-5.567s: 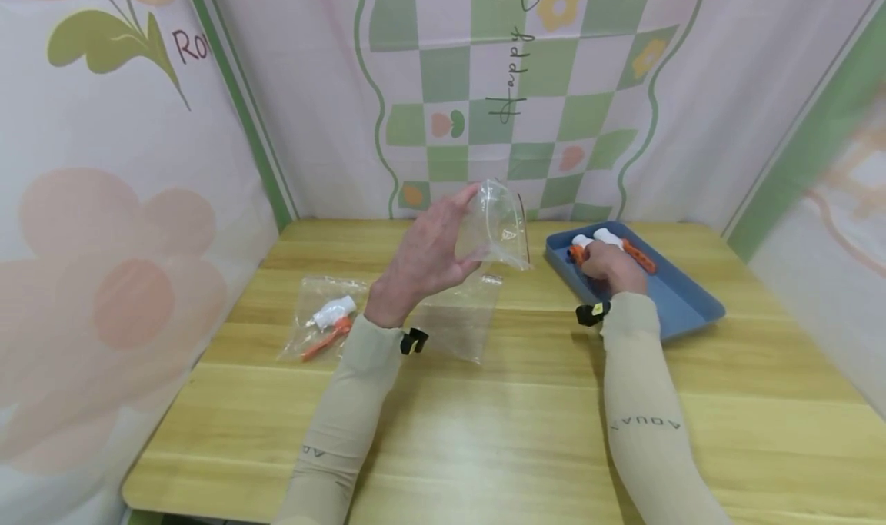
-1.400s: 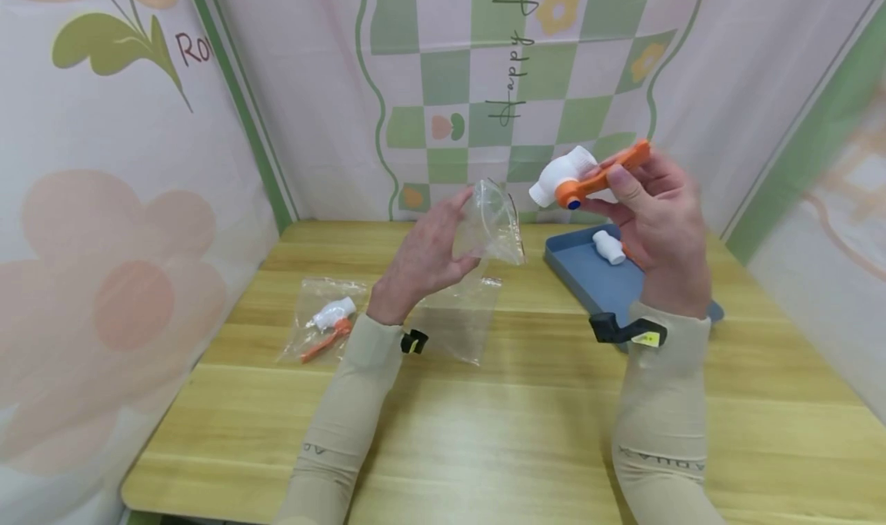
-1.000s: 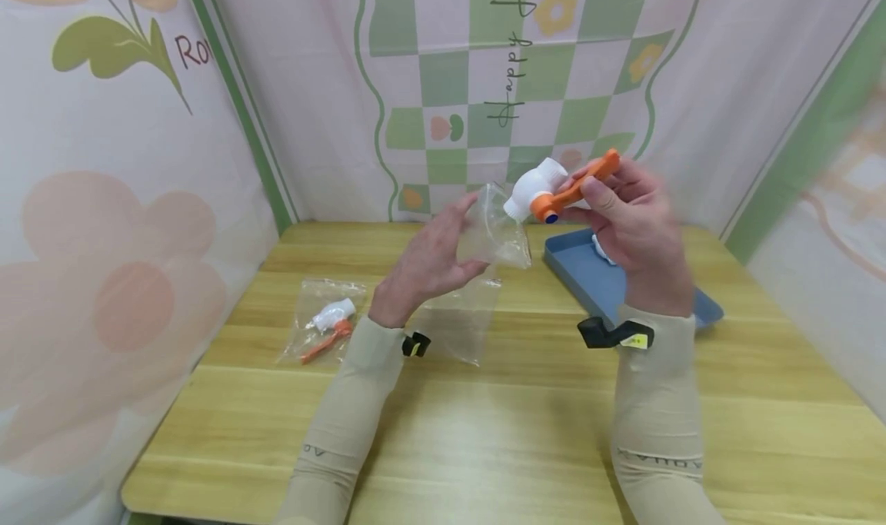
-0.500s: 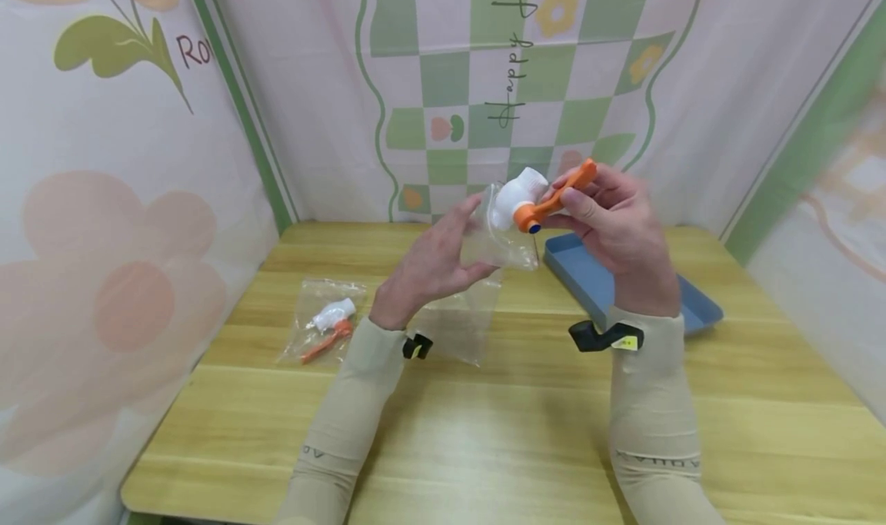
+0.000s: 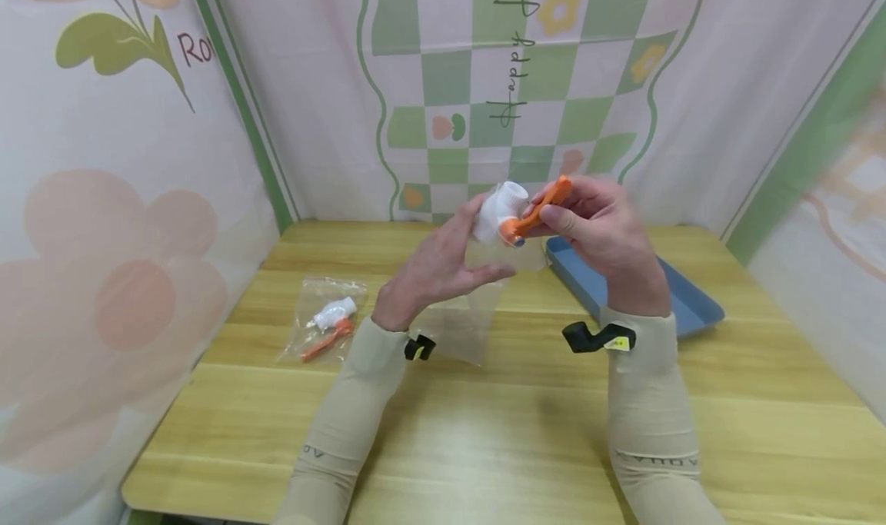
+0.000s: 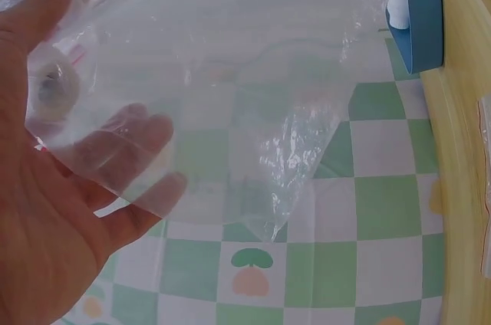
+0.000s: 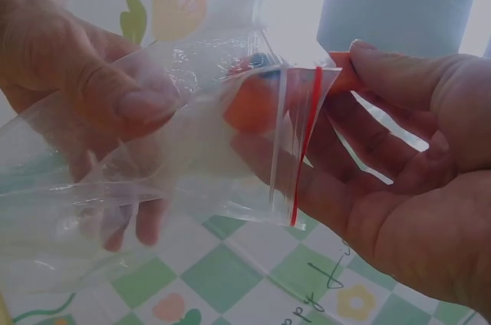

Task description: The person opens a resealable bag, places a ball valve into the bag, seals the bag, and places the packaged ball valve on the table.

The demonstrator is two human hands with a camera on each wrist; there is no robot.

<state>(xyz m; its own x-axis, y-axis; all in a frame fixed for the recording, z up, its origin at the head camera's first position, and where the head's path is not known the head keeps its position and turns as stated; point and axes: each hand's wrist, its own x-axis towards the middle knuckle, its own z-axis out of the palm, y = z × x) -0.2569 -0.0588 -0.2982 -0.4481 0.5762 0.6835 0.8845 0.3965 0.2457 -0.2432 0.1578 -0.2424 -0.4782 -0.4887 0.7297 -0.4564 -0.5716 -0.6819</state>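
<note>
My right hand [image 5: 598,229] pinches the orange handle [image 5: 551,200] of a white plastic ball valve [image 5: 493,211] between thumb and fingers. The valve's white body is inside the mouth of a clear zip bag [image 7: 207,179], past its red zip strip [image 7: 307,141]; the outer part of the handle sticks out. My left hand [image 5: 432,267] holds the bag from the other side, thumb and fingers spread around it. In the left wrist view, the bag hangs across the hand, and one round end of the valve [image 6: 55,89] shows through the film near the palm.
A bagged ball valve [image 5: 334,314] with an orange handle lies on the wooden table [image 5: 471,448] at the left. Another clear bag [image 5: 460,329] lies flat beyond my left wrist. The blue tray [image 5: 702,310] sits behind my right hand, with a white part [image 6: 397,4] in it.
My right hand has lifted the ball valve out of the tray and carried it left and down into the bag's mouth. My left hand has stayed nearly in place, holding the bag.
</note>
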